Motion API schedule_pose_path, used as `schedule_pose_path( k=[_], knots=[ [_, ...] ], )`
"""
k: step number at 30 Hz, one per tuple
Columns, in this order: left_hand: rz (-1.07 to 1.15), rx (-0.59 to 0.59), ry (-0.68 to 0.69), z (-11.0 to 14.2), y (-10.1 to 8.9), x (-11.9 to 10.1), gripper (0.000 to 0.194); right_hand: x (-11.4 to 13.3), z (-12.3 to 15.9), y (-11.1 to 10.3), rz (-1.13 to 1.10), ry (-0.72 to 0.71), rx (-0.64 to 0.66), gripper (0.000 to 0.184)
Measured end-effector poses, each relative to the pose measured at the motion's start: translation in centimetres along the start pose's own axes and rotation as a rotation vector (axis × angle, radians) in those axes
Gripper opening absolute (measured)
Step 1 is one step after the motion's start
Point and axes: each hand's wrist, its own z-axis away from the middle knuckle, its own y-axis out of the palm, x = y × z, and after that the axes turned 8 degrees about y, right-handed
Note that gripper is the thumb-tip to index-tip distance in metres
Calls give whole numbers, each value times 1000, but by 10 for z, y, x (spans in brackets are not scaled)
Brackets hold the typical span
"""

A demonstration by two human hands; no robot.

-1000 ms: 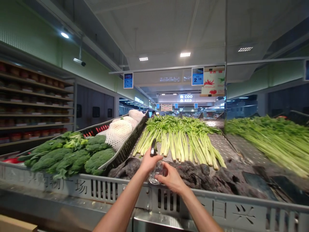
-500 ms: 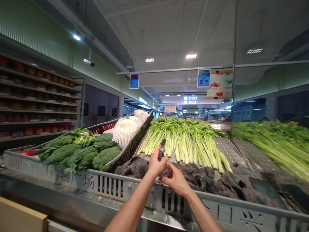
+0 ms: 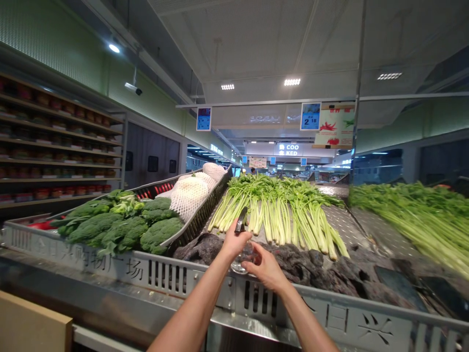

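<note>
My left hand [image 3: 233,243] is closed around the upper part of a clear bottle [image 3: 239,266] with a black top [image 3: 241,221]. The black piece sticks up and forward past my fingers. My right hand [image 3: 266,266] is curled at the bottle's right side, thumb and fingers against its clear body. Much of the bottle is hidden between my hands. Both hands are above the grey crate front [image 3: 252,299]. Just beyond them lies a row of celery [image 3: 280,215], leafy ends away from me, and a crumpled dark cloth [image 3: 304,269] runs along the near edge.
Broccoli [image 3: 120,227] and white produce in foam nets [image 3: 188,193] fill a slanted crate on the left. A mirror panel [image 3: 410,210] stands at right, reflecting celery. Blue price signs [image 3: 310,116] hang overhead. Stocked shelves [image 3: 54,146] are at far left.
My hands have shifted slightly left, and the black top tilts more to the right. More of the clear bottle shows between my hands. The view has moved slightly.
</note>
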Motion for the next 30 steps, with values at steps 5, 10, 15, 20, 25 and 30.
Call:
schedule_pose_path(
  k=[5,10,15,20,25,30],
  knots=[
    [-11,64,-4,1,-5,1,28,-1,0,0,52,-6,10,57],
    [-65,12,75,1,-4,8,24,-1,0,1,31,-24,32,57],
    [-81,-46,88,-1,-2,17,24,-4,-1,1,10,-37,40,57],
    [34,-48,3,-2,-1,17,32,-6,-3,2,-11,-36,43,60],
    [29,-28,-15,-3,0,11,33,-10,-4,2,-45,-18,29,61],
    [-49,-65,34,-3,1,12,28,-13,-5,2,-69,-21,21,61]
  ],
)
